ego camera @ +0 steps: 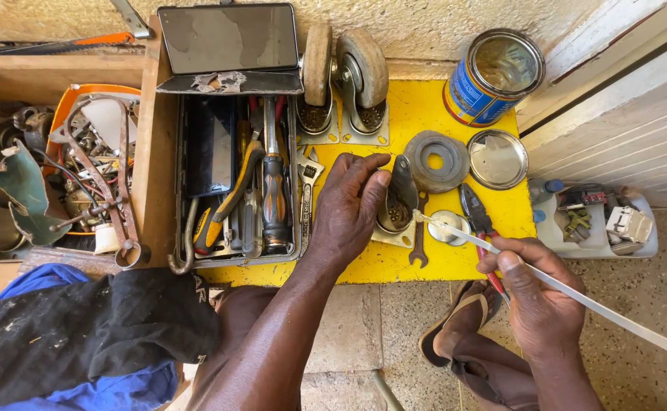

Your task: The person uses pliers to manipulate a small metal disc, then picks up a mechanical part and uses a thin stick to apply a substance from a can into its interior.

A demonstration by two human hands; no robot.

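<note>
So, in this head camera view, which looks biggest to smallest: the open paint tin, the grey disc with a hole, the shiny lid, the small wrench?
1. Paint tin
2. Grey disc and shiny lid: look about alike, the disc perhaps slightly wider
3. Small wrench, partly hidden, thinnest

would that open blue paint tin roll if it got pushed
Probably not: the open blue paint tin stands upright on the yellow board, so it would likely slide or tip. Its round metal lid lies separately, so contents might spill.

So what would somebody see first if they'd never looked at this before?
Probably the bright yellow board in the middle. On it the left hand touches a metal caster bracket, while the right hand pokes a long white strip at it. A crammed toolbox sits to the left, and an open tin can sits top right.
</note>
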